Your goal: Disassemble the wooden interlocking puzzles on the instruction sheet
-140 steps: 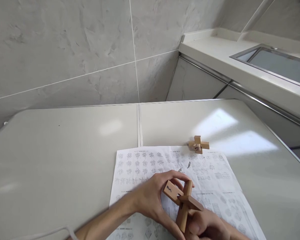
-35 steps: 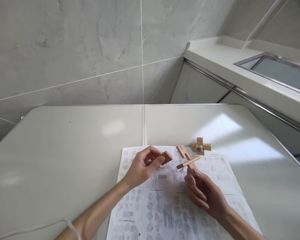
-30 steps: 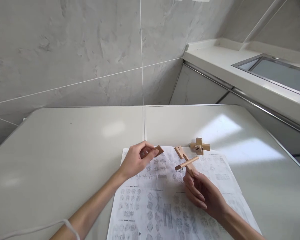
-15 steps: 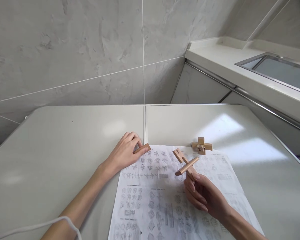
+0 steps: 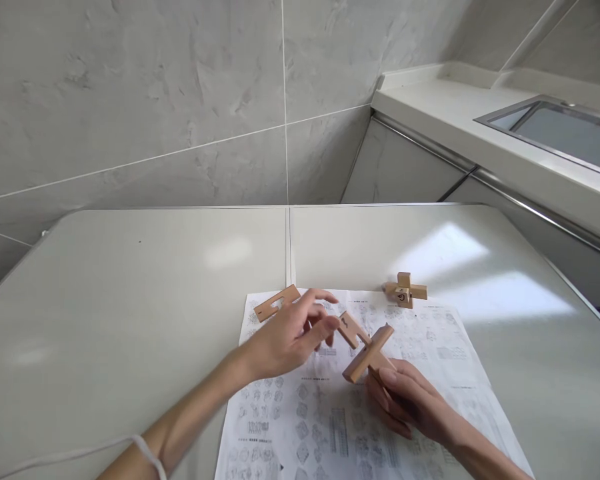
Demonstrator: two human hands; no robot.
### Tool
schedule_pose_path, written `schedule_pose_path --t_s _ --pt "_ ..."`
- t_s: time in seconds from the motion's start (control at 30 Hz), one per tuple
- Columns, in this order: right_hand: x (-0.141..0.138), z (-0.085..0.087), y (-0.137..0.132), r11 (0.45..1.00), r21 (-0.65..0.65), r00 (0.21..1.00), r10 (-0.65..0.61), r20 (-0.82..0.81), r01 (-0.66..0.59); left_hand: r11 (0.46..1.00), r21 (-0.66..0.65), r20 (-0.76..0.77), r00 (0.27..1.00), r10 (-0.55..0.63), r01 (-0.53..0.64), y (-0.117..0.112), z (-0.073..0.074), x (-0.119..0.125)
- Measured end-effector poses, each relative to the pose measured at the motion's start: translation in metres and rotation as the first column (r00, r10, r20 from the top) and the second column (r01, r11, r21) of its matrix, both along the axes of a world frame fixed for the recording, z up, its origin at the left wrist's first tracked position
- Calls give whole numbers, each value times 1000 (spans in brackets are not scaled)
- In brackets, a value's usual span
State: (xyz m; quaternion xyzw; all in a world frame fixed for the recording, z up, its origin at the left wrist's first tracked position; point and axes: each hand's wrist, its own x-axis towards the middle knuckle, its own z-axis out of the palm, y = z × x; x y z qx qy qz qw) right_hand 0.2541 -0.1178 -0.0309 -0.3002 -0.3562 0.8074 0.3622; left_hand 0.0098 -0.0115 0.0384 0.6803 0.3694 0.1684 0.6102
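Two notched wooden puzzle pieces point(image 5: 369, 353), crossed over each other, are held in my right hand point(image 5: 405, 397) above the printed sheet. The thumb and fingers pinch the lower end of one piece. My left hand point(image 5: 300, 330) hovers just left of them, fingers apart and nothing in its grasp, its fingertips close to the marked end of the held piece. Behind the left hand a loose notched wooden piece point(image 5: 267, 308) lies at the sheet's top left corner, partly hidden by the hand. An assembled wooden cross puzzle point(image 5: 404, 291) stands at the sheet's far right edge.
The instruction sheet point(image 5: 315, 413) with small printed diagrams covers the middle front of the glossy table point(image 5: 105, 300). A white cord point(image 5: 80, 452) crosses my left forearm. Beyond the table are a tiled wall point(image 5: 180, 87) and a white counter point(image 5: 440, 107) with a sink.
My left hand has let go of the loose wooden piece, leaving it on the sheet, and moved right towards the crossed pieces. My right hand has lowered and turned them slightly.
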Motion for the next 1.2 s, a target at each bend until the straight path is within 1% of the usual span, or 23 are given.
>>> schedule_pose_path --t_s 0.03,0.1,0.2,0.3,0.47,0.6,0.77,0.9,1.2 --pt "0 1 0 1000 15 1000 20 17 -21 994 -100 70 997 -36 43 -3 0 5" --pt "0 5 -1 997 50 996 54 64 -57 970 -220 170 983 -68 105 -7 -2 12" --pt "0 12 0 990 120 986 56 157 -75 950 -283 258 965 -57 132 -8 -7 15" --pt "-1 17 1 991 125 983 25 182 -49 943 -306 294 955 -38 132 -8 -12 14" --pt "-5 17 4 991 118 987 -80 142 63 937 -328 311 950 -11 118 -10 -20 13" --pt "-5 16 6 995 85 995 -56 85 49 928 -350 299 954 -15 124 -10 -21 12" --pt "-4 17 7 996 79 996 -47 77 41 911 -393 305 952 -2 128 -11 -22 11" --pt "-4 17 7 998 49 997 -48 67 45 911 -388 330 944 -2 138 -10 -24 11" --pt "-5 16 6 999 -15 999 -46 -4 46 898 -407 322 946 -31 168 -8 -26 10"
